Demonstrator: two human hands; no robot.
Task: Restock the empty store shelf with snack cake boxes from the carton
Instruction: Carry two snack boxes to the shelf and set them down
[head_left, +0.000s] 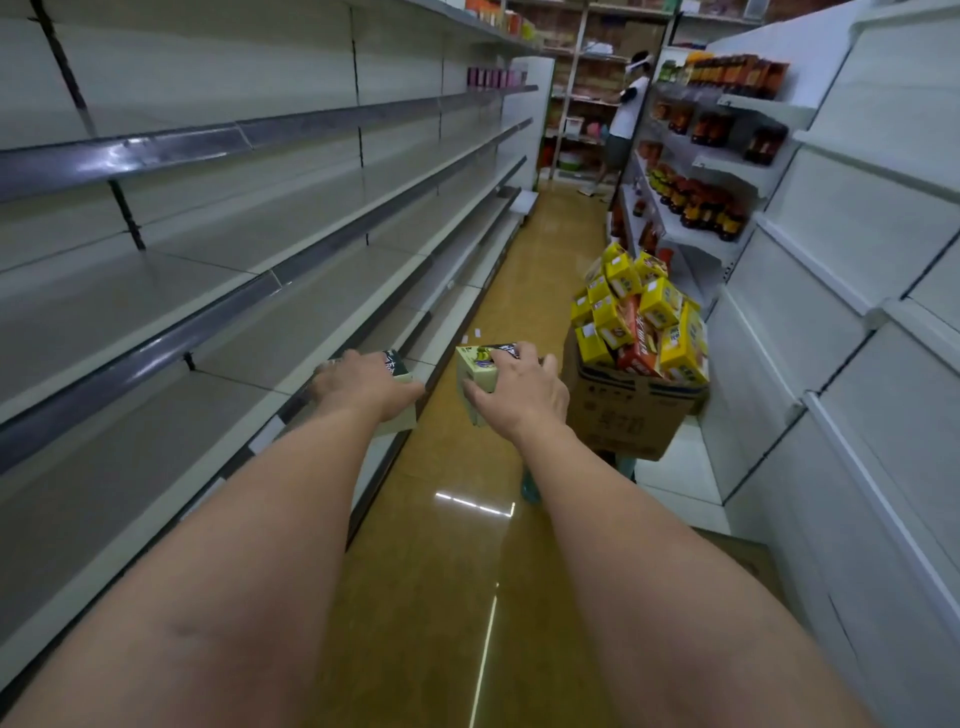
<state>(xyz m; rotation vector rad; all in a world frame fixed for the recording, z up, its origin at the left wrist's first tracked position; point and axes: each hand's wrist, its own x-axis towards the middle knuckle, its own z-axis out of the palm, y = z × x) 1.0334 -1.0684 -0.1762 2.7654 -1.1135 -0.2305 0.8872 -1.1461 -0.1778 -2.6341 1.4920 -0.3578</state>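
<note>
Each hand grips one snack box from above: left hand (363, 387) at the shelf (249, 364) edge, right hand (524, 389) over the aisle (light, stiff cardboard; hold opposite sides).

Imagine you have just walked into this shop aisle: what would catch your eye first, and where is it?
Two bare arms reach forward, the left hand and the right hand each gripping a pale green snack box. On the right stands a cardboard carton heaped with yellow snack boxes. The long grey shelves on the left stand bare, while dark bottles fill the right-hand shelves further down.
</note>
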